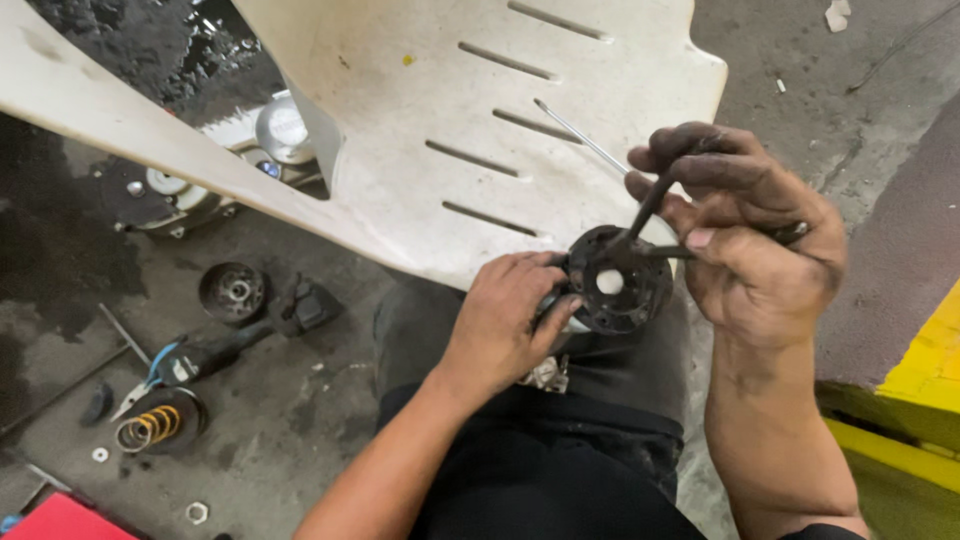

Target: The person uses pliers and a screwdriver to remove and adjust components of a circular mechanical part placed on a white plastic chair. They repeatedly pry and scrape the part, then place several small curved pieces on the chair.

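My left hand grips a round black metal part with a white centre hole and several small holes, held over my lap against the edge of a white plastic chair seat. My right hand, black with grease, is closed on a dark plier-like tool whose tips reach into the top of the round part. A thin screwdriver lies on the chair seat just beyond my right hand.
On the oily concrete floor at the left lie a black pulley-like disc, a dark tool with a handle, blue-handled pliers, a yellow coil spring, nuts and washers. An engine part sits under the chair. A yellow kerb is at the right.
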